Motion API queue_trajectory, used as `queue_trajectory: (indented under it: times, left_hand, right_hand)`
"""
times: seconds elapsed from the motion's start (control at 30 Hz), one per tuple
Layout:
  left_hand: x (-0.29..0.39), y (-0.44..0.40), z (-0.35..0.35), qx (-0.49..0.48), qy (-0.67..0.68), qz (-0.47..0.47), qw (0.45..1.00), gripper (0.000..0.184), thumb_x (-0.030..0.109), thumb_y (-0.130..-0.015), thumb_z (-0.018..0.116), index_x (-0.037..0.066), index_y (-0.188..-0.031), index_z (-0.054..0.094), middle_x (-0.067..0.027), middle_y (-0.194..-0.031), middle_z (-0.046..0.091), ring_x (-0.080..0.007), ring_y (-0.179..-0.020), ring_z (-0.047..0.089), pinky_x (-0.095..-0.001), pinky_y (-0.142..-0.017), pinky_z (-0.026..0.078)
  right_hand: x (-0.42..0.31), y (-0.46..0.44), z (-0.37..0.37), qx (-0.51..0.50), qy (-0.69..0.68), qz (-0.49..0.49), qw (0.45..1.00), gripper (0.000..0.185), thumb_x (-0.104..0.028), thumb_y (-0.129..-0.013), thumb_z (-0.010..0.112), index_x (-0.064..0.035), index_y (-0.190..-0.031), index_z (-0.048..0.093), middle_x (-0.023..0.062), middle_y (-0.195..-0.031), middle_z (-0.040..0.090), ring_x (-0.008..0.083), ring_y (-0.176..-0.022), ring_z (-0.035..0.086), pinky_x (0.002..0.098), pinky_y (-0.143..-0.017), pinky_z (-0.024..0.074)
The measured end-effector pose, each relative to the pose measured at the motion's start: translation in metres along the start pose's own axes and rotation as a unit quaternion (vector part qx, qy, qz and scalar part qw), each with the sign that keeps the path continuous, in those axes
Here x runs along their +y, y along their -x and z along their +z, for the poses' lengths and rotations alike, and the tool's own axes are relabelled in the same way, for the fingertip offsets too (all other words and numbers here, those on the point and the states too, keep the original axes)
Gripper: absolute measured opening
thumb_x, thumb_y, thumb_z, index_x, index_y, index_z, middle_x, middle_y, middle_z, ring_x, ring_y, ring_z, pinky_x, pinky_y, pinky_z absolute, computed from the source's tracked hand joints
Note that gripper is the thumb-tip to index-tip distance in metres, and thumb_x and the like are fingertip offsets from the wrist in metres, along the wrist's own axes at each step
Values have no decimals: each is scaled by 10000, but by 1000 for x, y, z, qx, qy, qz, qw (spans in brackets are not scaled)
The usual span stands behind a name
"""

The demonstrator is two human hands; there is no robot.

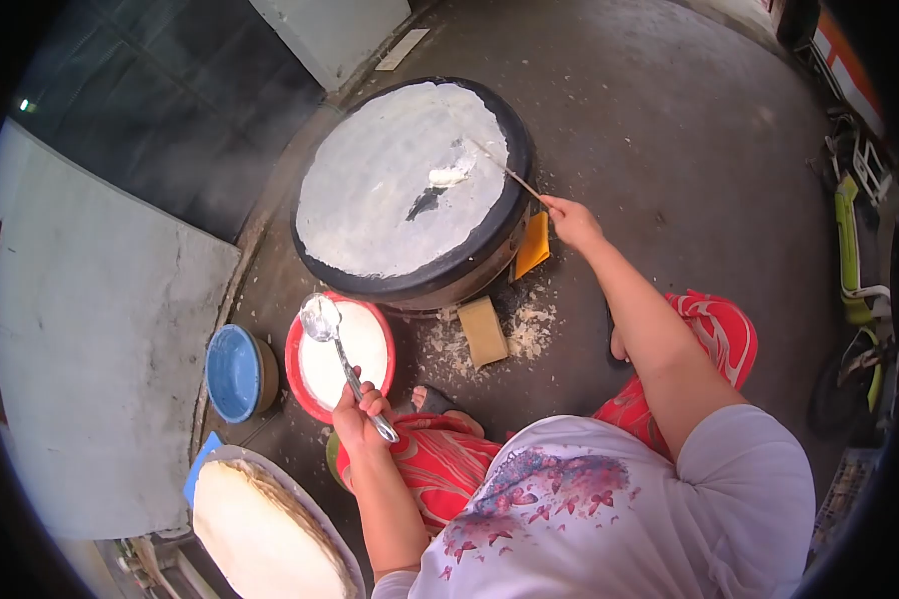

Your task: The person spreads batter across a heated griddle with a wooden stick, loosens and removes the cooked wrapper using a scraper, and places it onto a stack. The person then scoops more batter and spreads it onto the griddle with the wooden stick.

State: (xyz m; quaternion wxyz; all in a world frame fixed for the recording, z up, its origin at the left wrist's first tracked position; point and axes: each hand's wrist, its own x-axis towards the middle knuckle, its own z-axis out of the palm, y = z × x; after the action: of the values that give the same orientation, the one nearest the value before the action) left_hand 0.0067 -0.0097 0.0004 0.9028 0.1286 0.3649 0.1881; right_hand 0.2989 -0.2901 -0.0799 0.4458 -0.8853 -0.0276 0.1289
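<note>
My left hand [362, 411] is closed around the handle of a metal ladle [320, 317], whose bowl is smeared with white batter. The ladle hangs over a red basin [391, 351] filled with white batter [345, 364]. In my right hand [573, 222] is a thin stick [509, 172], its far end touching the batter layer on a large round black griddle [519, 140]. That pale layer [380, 180] covers most of the griddle. A thicker white lump [449, 177] lies near the stick's tip, beside a dark bare patch [425, 203].
A blue basin [234, 371] stands left of the red one. A stack of thin round flatbreads [260, 524] is at lower left. A tan block [483, 331] and scattered flakes [529, 329] lie below the griddle, with a yellow-orange piece [533, 246] against its side.
</note>
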Motion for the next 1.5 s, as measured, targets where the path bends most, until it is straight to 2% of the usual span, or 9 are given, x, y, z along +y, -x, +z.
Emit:
queue_trajectory:
  times: [0.17, 0.43, 0.6, 0.63, 0.7, 1.3, 1.37, 1.43, 1.5]
  left_hand:
    - [-3, 2, 6, 8, -22, -18, 1000, 218, 154, -910, 382, 30, -1072, 461, -60, -690, 445, -85, -454, 369, -184, -370, 321]
    - [-4, 2, 3, -53, -96, -9, 994, 258, 191, -923, 334, 46, -1101, 453, -85, -703, 456, -116, -487, 378, -223, -402, 322]
    - [-15, 16, 24, -70, -195, 10, 978, 244, 185, -918, 345, 60, -1099, 451, -90, -705, 487, -109, -475, 385, -220, -396, 317]
    - [-17, 20, 27, -58, -231, 25, 971, 259, 189, -917, 351, 55, -1113, 455, -83, -697, 491, -97, -461, 379, -207, -385, 308]
    - [-22, 23, 31, -69, -243, 30, 967, 235, 196, -914, 354, 65, -1078, 460, -88, -673, 502, -106, -457, 401, -219, -383, 315]
    - [-78, -71, 66, 6, -497, 120, 859, 189, 128, -873, 336, 35, -977, 463, -72, -600, 490, -136, -419, 447, -265, -349, 380]
    - [-67, -64, 71, 11, -466, 98, 879, 180, 117, -878, 332, 20, -948, 466, -68, -621, 483, -127, -439, 443, -256, -371, 386]
    - [-37, -61, 69, -73, -88, -113, 987, 191, 107, -887, 339, -18, -962, 463, -55, -650, 465, -112, -462, 432, -239, -390, 384]
    - [-17, -49, 65, -169, 136, -243, 946, 292, 42, -880, 335, -134, -1104, 400, -46, -681, 444, -94, -485, 428, -206, -393, 385]
  right_hand:
    - [-50, 40, 14, -68, 119, -47, 989, 292, -236, -862, 452, -267, -1128, 567, 101, -1075, 584, 278, -977, 555, 351, -837, 438]
    - [-17, 53, 36, -18, 21, -57, 998, 302, -160, -876, 443, -218, -1152, 552, 143, -1046, 596, 262, -947, 584, 313, -816, 446]
    - [-33, 63, 46, -84, 42, -127, 988, 303, -160, -875, 440, -185, -1155, 552, 82, -771, 632, 198, -711, 609, 290, -684, 469]
    - [-34, 66, 36, -118, -63, -51, 990, 295, -165, -863, 453, -177, -1137, 564, 106, -756, 627, 204, -698, 609, 326, -673, 473]
    - [-15, 64, 40, -6, -84, -18, 996, 292, -141, -860, 453, -145, -1127, 571, 84, -652, 588, 163, -612, 584, 317, -634, 471]
    - [-40, 108, 138, -59, -68, -75, 993, 367, -89, -870, 406, -131, -1225, 490, 65, -626, 583, 144, -581, 558, 281, -598, 460]
    - [-67, 114, 112, -114, -159, -16, 980, 339, -82, -846, 447, -155, -1161, 550, 165, -738, 610, 226, -618, 599, 315, -623, 472]
    - [-71, 112, 93, -72, -119, -106, 985, 316, -104, -863, 445, -159, -1153, 557, 135, -726, 625, 203, -572, 592, 294, -607, 473]
    - [-70, 106, 82, -53, -220, -118, 967, 293, -128, -871, 446, -145, -1138, 565, 118, -774, 641, 210, -629, 608, 302, -619, 473]
